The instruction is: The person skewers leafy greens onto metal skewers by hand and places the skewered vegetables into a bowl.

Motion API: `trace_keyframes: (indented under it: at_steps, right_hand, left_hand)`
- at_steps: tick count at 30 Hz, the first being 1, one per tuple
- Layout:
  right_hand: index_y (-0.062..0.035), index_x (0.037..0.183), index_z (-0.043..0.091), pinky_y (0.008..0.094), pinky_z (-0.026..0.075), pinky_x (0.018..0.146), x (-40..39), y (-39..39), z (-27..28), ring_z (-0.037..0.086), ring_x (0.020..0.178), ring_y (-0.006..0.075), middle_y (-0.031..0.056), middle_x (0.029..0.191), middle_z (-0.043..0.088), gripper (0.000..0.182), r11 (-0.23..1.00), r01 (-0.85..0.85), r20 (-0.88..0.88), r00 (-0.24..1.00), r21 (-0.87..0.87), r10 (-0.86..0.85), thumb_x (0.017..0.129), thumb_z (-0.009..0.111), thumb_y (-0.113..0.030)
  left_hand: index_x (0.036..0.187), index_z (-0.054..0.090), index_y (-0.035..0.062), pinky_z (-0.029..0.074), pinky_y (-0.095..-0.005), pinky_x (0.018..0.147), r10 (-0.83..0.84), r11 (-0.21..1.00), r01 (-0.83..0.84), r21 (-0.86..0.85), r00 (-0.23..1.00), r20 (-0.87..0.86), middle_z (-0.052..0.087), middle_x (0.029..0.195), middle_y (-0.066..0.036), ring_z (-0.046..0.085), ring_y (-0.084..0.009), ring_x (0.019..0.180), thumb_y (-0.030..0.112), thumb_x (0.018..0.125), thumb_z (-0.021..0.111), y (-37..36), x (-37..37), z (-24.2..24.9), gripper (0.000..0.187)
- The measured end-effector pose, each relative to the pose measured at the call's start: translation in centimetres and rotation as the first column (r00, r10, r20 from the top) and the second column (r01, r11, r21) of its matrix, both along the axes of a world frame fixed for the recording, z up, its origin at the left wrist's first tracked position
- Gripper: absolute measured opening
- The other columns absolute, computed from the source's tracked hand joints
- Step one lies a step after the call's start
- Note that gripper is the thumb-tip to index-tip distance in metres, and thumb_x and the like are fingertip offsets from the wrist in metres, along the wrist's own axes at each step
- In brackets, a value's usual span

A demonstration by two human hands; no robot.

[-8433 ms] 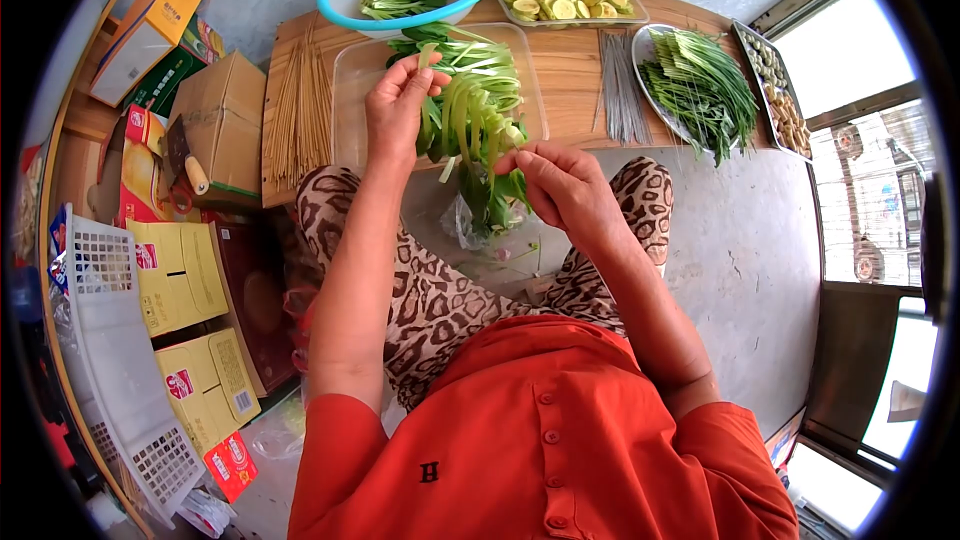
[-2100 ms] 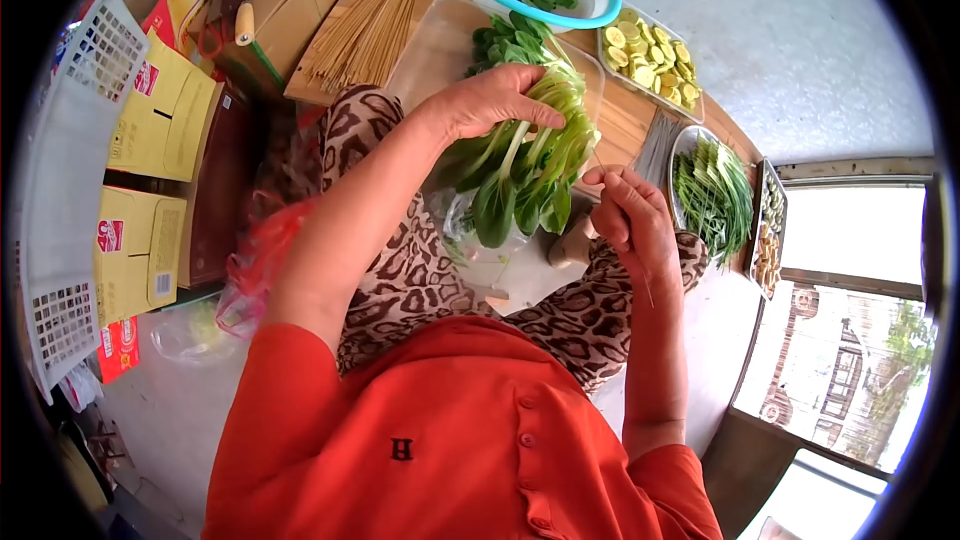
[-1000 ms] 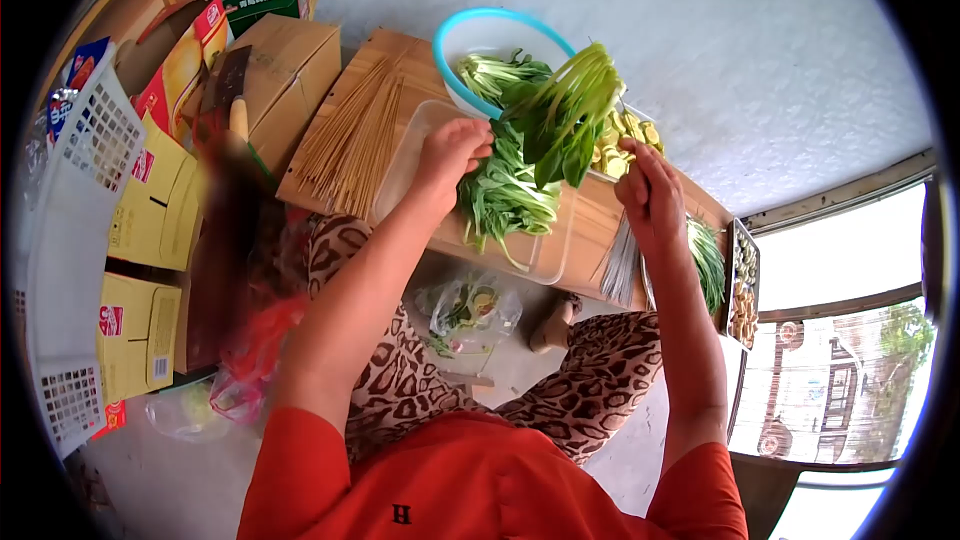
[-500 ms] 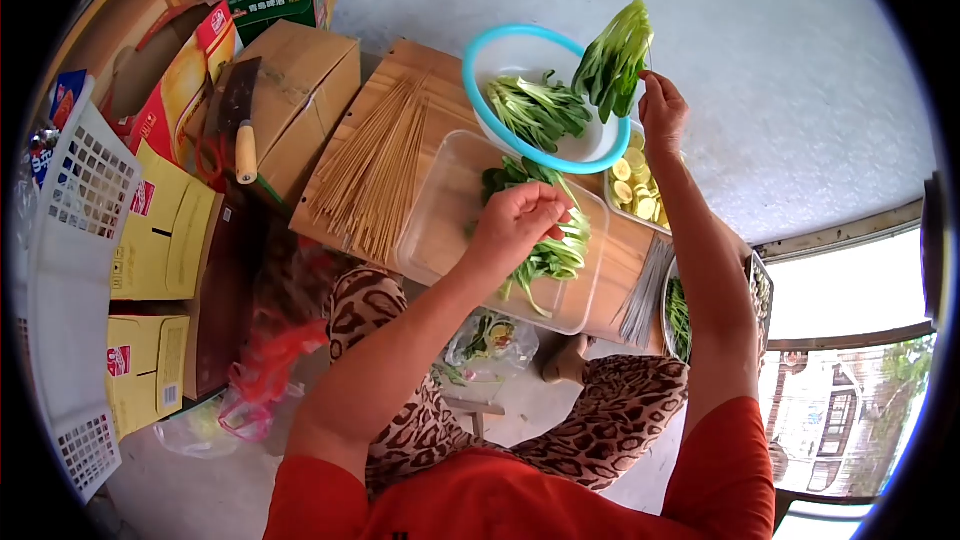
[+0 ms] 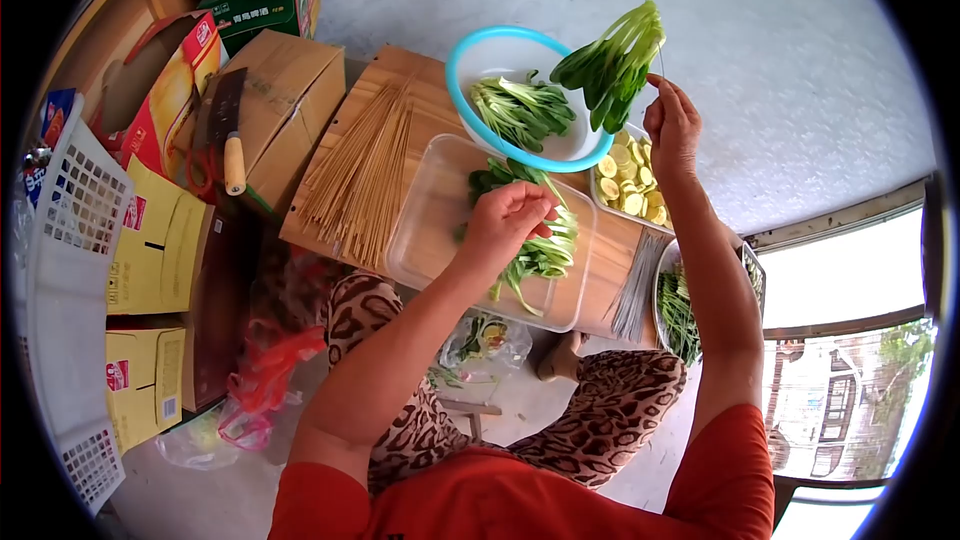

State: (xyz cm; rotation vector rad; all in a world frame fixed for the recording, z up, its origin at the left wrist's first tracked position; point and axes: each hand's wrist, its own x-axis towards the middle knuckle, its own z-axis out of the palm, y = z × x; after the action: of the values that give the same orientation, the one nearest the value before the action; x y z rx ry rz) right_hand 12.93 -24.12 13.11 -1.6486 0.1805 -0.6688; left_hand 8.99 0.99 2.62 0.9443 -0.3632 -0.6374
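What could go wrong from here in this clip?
The greens held up by the basin look supported only by a thin skewer in the right hand, so some might slip off. The skewer could prick the fingers. The bare-bladed cleaver by the cardboard box might cut anyone reaching there.

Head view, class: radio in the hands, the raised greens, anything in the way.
Right hand up, pinching thin skewer. Raised greens on it, near blue-rimmed basin. Left hand partly hides other greens in clear tray; grip unclear.
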Motion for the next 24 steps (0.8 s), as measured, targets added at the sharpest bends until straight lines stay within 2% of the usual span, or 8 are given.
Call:
trace_keyframes:
  at_steps: [7,8,11,13,19,20,21,24]
  right_hand:
    - [0.005,0.109,0.061,0.0221,0.023,0.041,-2.1,-2.9,4.4,0.027,0.044,0.0057,-0.0035,0.053,0.033,0.027,0.995,0.076,0.086,0.994,-0.064,-0.07,0.095,0.051,-0.016]
    - [0.0048,0.103,0.062,0.0217,0.022,0.04,-2.0,-3.3,4.7,0.029,0.043,0.005,-0.0032,0.052,0.037,0.025,0.996,0.072,0.108,0.992,-0.061,-0.065,0.093,0.052,-0.015]
    - [0.0041,0.101,0.063,0.0222,0.022,0.039,-0.8,-4.1,4.6,0.029,0.042,0.0055,-0.0026,0.052,0.039,0.023,0.986,0.12,0.063,0.992,-0.118,-0.113,0.092,0.053,-0.014]
    - [0.0036,0.099,0.064,0.0224,0.024,0.039,0.5,-4.8,3.9,0.032,0.042,0.0061,-0.0013,0.052,0.042,0.022,0.984,0.096,0.053,0.995,-0.149,-0.089,0.092,0.053,-0.014]
    - [0.0024,0.093,0.066,0.0223,0.031,0.036,6.5,-8.2,-2.6,0.041,0.04,0.0073,0.002,0.051,0.05,0.021,0.953,0.266,-0.032,0.962,-0.147,-0.273,0.089,0.052,-0.013]
    - [0.0007,0.094,0.067,0.0221,0.031,0.037,7.5,-8.5,-3.9,0.041,0.04,0.0066,0.0015,0.051,0.051,0.021,0.95,0.276,-0.029,0.959,-0.148,-0.283,0.089,0.052,-0.014]
    - [-0.0001,0.092,0.068,0.0251,0.036,0.04,8.4,-8.4,-5.0,0.045,0.043,0.0075,0.0033,0.052,0.052,0.023,0.931,0.294,-0.065,0.947,-0.218,-0.314,0.089,0.052,-0.016]
    - [-0.004,0.091,0.069,0.0369,0.047,0.056,11.5,-8.0,-9.8,0.059,0.055,0.0252,0.014,0.062,0.062,0.027,0.755,0.276,-0.056,0.923,-0.595,-0.382,0.086,0.053,-0.026]
  left_hand:
    - [0.1,0.062,0.006,0.047,-0.022,0.07,-0.031,1.0,0.031,-0.002,0.999,-0.011,0.064,0.091,0.0,0.061,-0.0081,0.078,0.022,0.093,0.058,-0.1,-0.8,-0.6,0.018]
    - [0.1,0.062,0.006,0.047,-0.022,0.07,-0.03,1.0,0.03,0.0,0.999,-0.01,0.064,0.091,0.0,0.061,-0.0081,0.078,0.022,0.093,0.058,-0.1,-0.8,-0.6,0.018]
    - [0.1,0.063,0.0059,0.047,-0.0217,0.07,-0.031,0.999,0.031,0.044,0.999,-0.014,0.064,0.091,0.0,0.061,-0.0081,0.078,0.021,0.092,0.058,-0.3,-0.7,-0.7,0.018]
    - [0.1,0.063,0.0057,0.047,-0.0216,0.07,-0.057,0.998,0.057,0.004,0.998,0.001,0.065,0.091,0.0,0.061,-0.008,0.079,0.02,0.092,0.058,-0.3,-0.7,-0.8,0.017]
    - [0.1,0.063,0.0049,0.048,-0.0226,0.073,-0.045,0.999,0.044,-0.024,0.999,-0.013,0.064,0.091,-0.001,0.06,-0.0082,0.081,0.018,0.093,0.057,0.2,-0.2,-0.5,0.016]
    - [0.096,0.061,-0.0017,0.051,-0.0233,0.067,-0.008,0.999,0.007,-0.031,0.999,-0.038,0.063,0.087,-0.004,0.059,-0.0083,0.076,0.012,0.093,0.055,0.1,-0.3,-0.1,0.016]
    - [0.096,0.061,-0.0017,0.051,-0.0233,0.067,-0.005,1.0,0.004,-0.023,0.999,-0.04,0.063,0.087,-0.004,0.059,-0.0083,0.076,0.012,0.093,0.055,0.0,-0.2,0.1,0.016]
    - [0.097,0.061,-0.0029,0.051,-0.0236,0.068,-0.009,0.999,0.008,-0.032,0.999,-0.033,0.063,0.086,-0.004,0.059,-0.0087,0.076,0.013,0.093,0.055,-0.2,0.1,0.2,0.017]
